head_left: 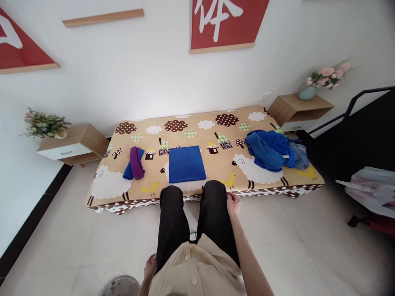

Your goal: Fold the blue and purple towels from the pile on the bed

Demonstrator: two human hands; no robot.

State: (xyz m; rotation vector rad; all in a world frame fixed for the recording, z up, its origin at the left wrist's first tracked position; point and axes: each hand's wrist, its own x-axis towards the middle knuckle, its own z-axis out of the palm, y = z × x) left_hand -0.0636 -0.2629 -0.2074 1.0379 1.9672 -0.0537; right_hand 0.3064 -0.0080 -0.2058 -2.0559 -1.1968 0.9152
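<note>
My right hand [233, 204] rests against the outer side of my right knee, its fingers loosely bent and holding nothing. Beside my left thigh hangs my left hand [150, 266], relaxed and open, though its fingers are partly hidden. In front of my knees a blue cloth [187, 164], folded into a flat square, lies on the bed [212, 127]. To its left, a purple folded cloth strip [136, 163] lies across a narrow blue folded cloth [128, 172]. On the right side of the bed is a crumpled pile of blue clothes [271, 150].
Wooden nightstands with flower vases stand at the left [88, 137] and right [288, 105] of the bed. A black railing [352, 105] runs along the right. A plastic bag [373, 189] sits at far right, and a round stool [121, 286] is behind my left hand.
</note>
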